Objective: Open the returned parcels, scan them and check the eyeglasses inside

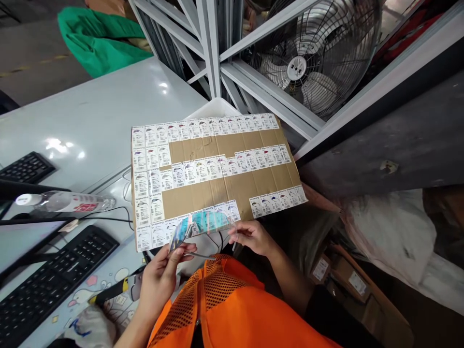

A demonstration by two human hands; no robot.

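A pair of wraparound sunglasses (pixel 205 222) with a shiny blue-green mirrored lens is held up near my chest. My left hand (pixel 163 273) pinches its left end between thumb and fingers, and a thin temple arm sticks out past them to the right. At the other end, my right hand (pixel 252 238) has thumb and fingers closed on the right side of the frame. Just behind the glasses lies a cardboard sheet (pixel 206 193) with rows of white labels, each printed with small glasses pictures and a barcode. The lens covers some labels on the near row.
To the left are a black keyboard (pixel 58 285), a monitor (pixel 29 246), a plastic water bottle (pixel 68 200) and a yellow-and-black-handled tool (pixel 116 290). A large fan (pixel 300 67) stands behind the metal frame (pixel 213 53). Cardboard boxes (pixel 348 280) sit low at right.
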